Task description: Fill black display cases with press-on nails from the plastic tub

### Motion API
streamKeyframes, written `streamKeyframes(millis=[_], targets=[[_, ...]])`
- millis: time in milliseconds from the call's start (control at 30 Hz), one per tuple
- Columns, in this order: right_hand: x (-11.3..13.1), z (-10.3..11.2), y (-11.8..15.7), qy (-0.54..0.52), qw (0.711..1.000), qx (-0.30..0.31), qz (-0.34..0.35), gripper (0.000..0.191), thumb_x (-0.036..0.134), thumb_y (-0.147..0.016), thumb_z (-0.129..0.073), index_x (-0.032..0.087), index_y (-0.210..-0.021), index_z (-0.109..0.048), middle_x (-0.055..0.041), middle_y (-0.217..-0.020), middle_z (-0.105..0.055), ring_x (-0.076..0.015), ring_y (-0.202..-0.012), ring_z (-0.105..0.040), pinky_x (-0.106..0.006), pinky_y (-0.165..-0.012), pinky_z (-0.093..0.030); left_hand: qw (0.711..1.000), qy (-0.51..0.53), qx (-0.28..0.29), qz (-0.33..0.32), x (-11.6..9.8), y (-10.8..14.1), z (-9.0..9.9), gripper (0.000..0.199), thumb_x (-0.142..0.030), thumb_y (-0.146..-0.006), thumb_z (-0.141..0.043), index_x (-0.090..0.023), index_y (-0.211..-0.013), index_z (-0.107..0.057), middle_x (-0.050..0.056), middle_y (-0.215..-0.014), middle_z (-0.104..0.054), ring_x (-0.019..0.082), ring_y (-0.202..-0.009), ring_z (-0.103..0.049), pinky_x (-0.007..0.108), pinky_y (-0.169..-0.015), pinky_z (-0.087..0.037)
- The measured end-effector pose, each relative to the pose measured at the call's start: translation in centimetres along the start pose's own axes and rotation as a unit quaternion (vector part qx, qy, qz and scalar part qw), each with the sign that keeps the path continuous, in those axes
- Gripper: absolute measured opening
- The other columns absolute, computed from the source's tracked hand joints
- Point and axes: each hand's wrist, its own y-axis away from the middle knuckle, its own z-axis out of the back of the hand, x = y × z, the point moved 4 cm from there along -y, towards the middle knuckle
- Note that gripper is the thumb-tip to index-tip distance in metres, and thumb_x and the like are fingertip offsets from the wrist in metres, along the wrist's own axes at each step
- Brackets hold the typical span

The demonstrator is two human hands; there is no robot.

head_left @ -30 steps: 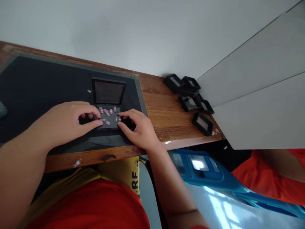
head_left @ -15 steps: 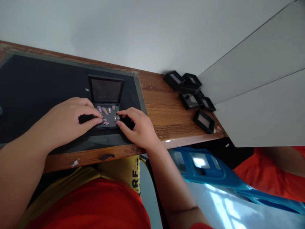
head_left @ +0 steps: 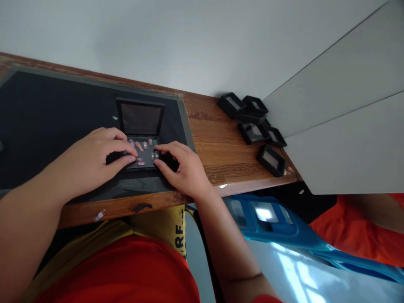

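Note:
A small black display box (head_left: 142,135) lies on the dark mat with its windowed lid (head_left: 141,120) raised. Several decorated false nails (head_left: 139,146) rest inside, some pink, some clear, one greenish. Over the left side of the box, my left hand (head_left: 105,151) has thumb and index finger closed at a small pinkish false nail (head_left: 139,159); the fingertips partly cover it. From the right, my right hand (head_left: 181,166) reaches over the box's edge. Its thumb and index tip are apart, on either side of clear, shiny false nails (head_left: 154,155). A pink patterned false nail (head_left: 141,163) lies near the front.
Several black windowed boxes (head_left: 252,132) are piled at the right end of the wooden table (head_left: 214,143). A tiny pale piece (head_left: 115,118) lies on the dark mat (head_left: 63,109). Below on the right is a blue plastic chair (head_left: 271,225). A white wall (head_left: 142,42) rises behind.
My left fingertips have shifted very slightly at the small pinkish false nail. My right hand, the box and the other nails stay nearly where they were.

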Motion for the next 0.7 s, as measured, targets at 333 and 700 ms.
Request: streamKeyframes(millis=[333,700], targets=[[2.0,-0.3,0.0,0.033,0.991,0.026,0.129,0.023,0.038,-0.104,-0.064,0.028,-0.116,-0.081,-0.0058,-0.116,-0.073,-0.0208,-0.104,-0.065,-0.040,-0.096,-0.048,0.999,-0.012,-0.004,-0.034,-0.2,-0.1,-0.2,0.039,-0.045,-0.103,-0.045,-0.038,-0.105,-0.083,0.007,-0.121,-0.067,0.031,-0.114,-0.060,0.048,-0.100,-0.050],[2.2,-0.7,0.2,0.071,0.986,0.027,0.149,0.031,0.046,-0.101,-0.067,0.024,-0.115,-0.084,-0.0083,-0.118,-0.072,-0.0224,-0.108,-0.062,-0.040,-0.095,-0.044,0.998,-0.011,-0.033,-0.051,-0.1,0.1,-0.4,0.033,-0.045,-0.103,-0.050,-0.036,-0.107,-0.082,0.005,-0.121,-0.068,0.029,-0.113,-0.060,0.046,-0.101,-0.050]])
